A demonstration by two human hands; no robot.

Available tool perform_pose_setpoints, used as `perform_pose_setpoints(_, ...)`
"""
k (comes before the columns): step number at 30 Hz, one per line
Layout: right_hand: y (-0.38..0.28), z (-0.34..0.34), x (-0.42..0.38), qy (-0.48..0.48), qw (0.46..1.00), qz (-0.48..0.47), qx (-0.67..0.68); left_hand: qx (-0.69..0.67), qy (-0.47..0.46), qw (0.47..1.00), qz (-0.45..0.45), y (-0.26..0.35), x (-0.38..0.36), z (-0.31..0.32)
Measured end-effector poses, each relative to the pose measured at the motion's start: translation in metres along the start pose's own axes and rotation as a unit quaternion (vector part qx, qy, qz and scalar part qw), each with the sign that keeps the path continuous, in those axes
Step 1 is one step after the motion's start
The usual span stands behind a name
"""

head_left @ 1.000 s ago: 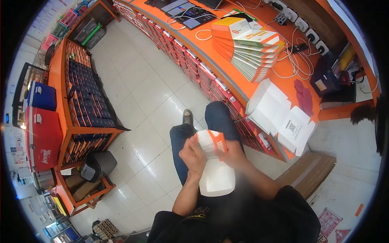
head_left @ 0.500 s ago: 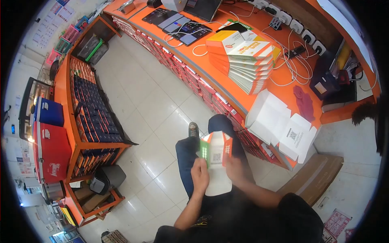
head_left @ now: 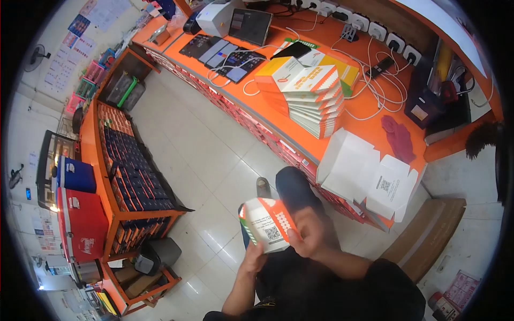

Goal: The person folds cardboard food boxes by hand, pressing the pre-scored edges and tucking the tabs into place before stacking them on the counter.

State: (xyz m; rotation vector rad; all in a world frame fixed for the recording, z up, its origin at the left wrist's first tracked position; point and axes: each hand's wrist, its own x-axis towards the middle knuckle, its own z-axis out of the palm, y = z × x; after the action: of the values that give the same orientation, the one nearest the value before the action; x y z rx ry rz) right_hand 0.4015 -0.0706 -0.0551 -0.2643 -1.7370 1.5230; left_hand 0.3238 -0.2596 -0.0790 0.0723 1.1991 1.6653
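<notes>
I've folded the long flat carton into a squat box (head_left: 267, 224) and turned it left; my right hand (head_left: 310, 235) now grips its side, my left hand (head_left: 251, 260) supports underneath.

A long orange counter (head_left: 369, 125) runs from the top left to the right side. On it lies a stack of folded orange and white cartons (head_left: 308, 96), slightly fanned. Just beside the stack, near the counter edge, lie flat white box blanks (head_left: 350, 166), and one of them shows a QR code. A dark red cloth (head_left: 399, 138) lies between the blanks and a black bag (head_left: 428, 109). Further back lie several phones and tablets (head_left: 222, 53) with white cables (head_left: 375, 88) that go to a row of sockets. The floor (head_left: 203, 144) is of pale shiny tiles.
</notes>
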Motion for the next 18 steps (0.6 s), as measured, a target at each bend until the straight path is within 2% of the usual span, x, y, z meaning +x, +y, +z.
perform_pose_setpoints(1,0.001,0.001,0.016,-0.007,0.998,-0.063,0.011,-0.050,-0.060,0.994,0.079,0.006,0.009,-0.003)
perform_pose_setpoints(2,0.006,0.004,0.027,0.006,0.997,-0.052,0.059,-0.102,-0.070,0.987,0.107,0.013,0.019,-0.003)
perform_pose_setpoints(3,0.012,0.006,0.037,0.018,0.993,-0.041,0.106,-0.097,-0.073,0.987,0.110,0.022,0.028,0.009)
perform_pose_setpoints(4,0.018,0.006,0.043,0.005,0.993,-0.007,0.119,-0.047,-0.001,0.989,0.139,0.032,0.036,0.029)
perform_pose_setpoints(5,0.019,0.005,0.052,0.007,0.993,-0.011,0.121,0.003,0.072,0.983,0.166,0.042,0.044,0.043)
perform_pose_setpoints(8,0.018,0.006,0.087,0.059,0.994,-0.059,0.074,0.001,0.086,0.976,0.202,0.073,0.074,0.063)
perform_pose_setpoints(10,0.000,-0.014,0.111,0.089,0.991,-0.099,0.027,-0.036,0.118,0.939,0.321,0.103,0.095,0.084)
perform_pose_setpoints(12,-0.019,-0.040,0.118,0.154,0.976,-0.150,-0.035,0.065,0.160,0.887,0.429,0.140,0.124,0.074)
perform_pose_setpoints(14,-0.027,-0.068,0.116,0.214,0.961,-0.169,-0.048,0.085,0.136,0.823,0.545,0.189,0.164,0.087)
perform_pose_setpoints(15,-0.030,-0.080,0.112,0.239,0.954,-0.174,-0.047,0.152,0.132,0.784,0.587,0.213,0.189,0.095)
perform_pose_setpoints(16,-0.031,-0.089,0.107,0.232,0.954,-0.183,-0.052,0.223,0.132,0.762,0.593,0.230,0.225,0.085)
perform_pose_setpoints(17,-0.032,-0.096,0.099,0.236,0.954,-0.171,-0.073,0.181,0.087,0.763,0.615,0.244,0.249,0.112)
perform_pose_setpoints(18,-0.033,-0.102,0.091,0.242,0.953,-0.159,-0.093,0.186,0.104,0.746,0.631,0.253,0.270,0.135)
